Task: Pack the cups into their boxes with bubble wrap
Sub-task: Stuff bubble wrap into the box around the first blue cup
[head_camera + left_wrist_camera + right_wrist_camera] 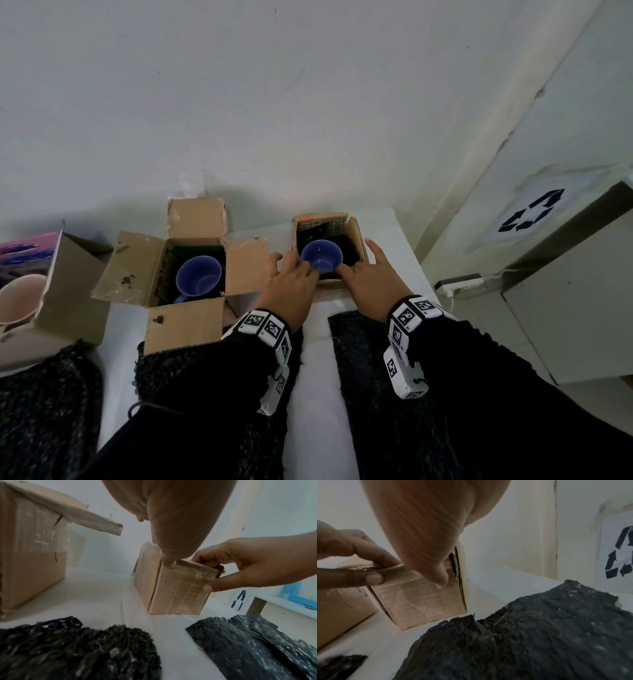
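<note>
A small open cardboard box (356, 236) stands at the back of the white table. A blue cup (322, 257) sits upright in it, with black bubble wrap (350, 249) round it. My left hand (298, 271) grips the box's near wall at the left, thumb on the front face (169, 562), fingers over the rim. My right hand (356, 270) pinches the same wall at the right, thumb (440, 583) on the outside, index finger along the right wall. The wrist views show the box (175, 593) (423, 601) from the front.
A larger open box (137, 267) to the left holds a second blue cup (198, 279). At the far left a box (72, 301) holds a pink cup (19, 298). Black bubble wrap sheets (359, 342) (51, 394) lie near the front. A recycling-marked bin (531, 214) stands beyond the table's right edge.
</note>
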